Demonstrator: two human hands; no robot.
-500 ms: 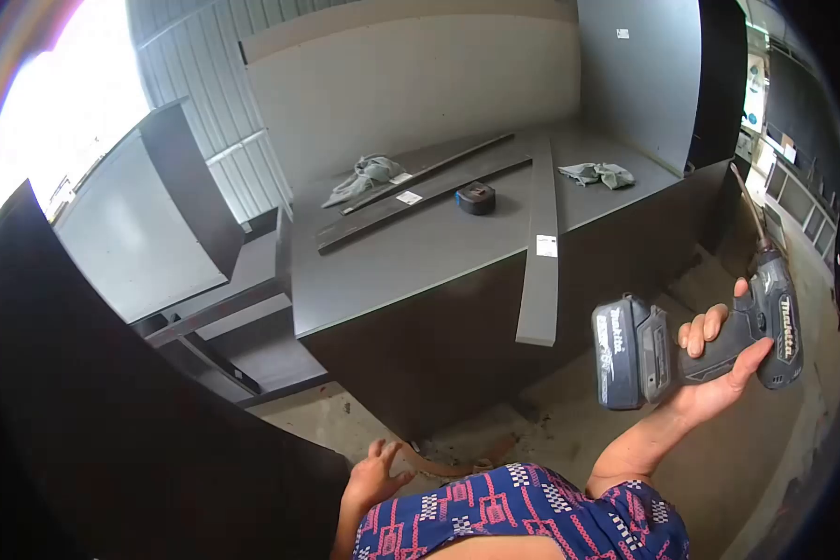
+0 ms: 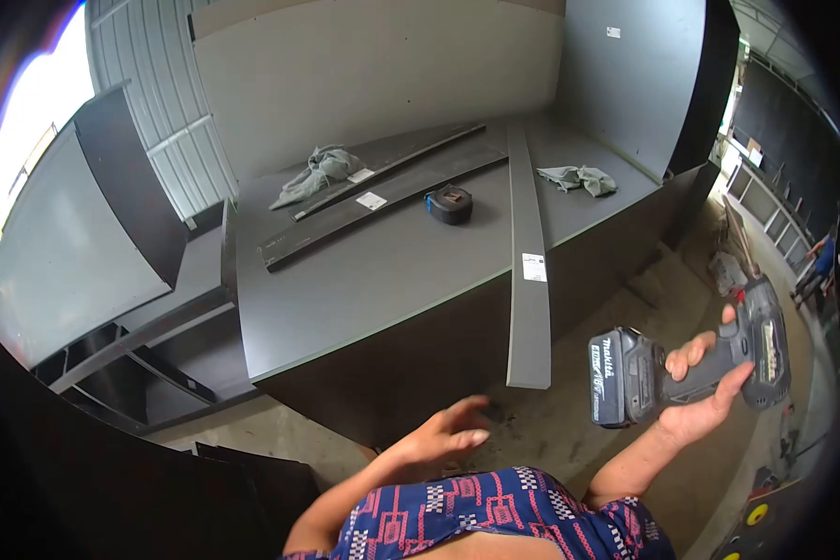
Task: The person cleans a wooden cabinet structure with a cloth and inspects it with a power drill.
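Observation:
My right hand (image 2: pixel 705 392) is wrapped round the grip of a black Makita cordless drill (image 2: pixel 767 345), held up at the right. Its long bit points up and away, and the battery faces left. My left hand (image 2: pixel 443 437) holds nothing; its fingers are apart, in front of the dark cabinet side. Just beyond it, a long grey strip (image 2: pixel 529 317) with a white label lies across the panel top (image 2: pixel 383 299), its near end sticking out past the edge. Two more dark strips (image 2: pixel 383 201) and a black tape measure (image 2: pixel 450 204) rest on that top.
Crumpled grey cloths (image 2: pixel 322 175) (image 2: pixel 579 179) lie on the panel. A tall panel (image 2: pixel 630 84) stands at the back right. Another cabinet (image 2: pixel 75 243) and a dark frame (image 2: pixel 159 364) stand left. A ladder (image 2: pixel 770 213) is at the far right.
My left hand has moved up and right, nearer the strip's overhanging end. The view has turned somewhat, shifting the panel left and lower. The drill stays in my right hand.

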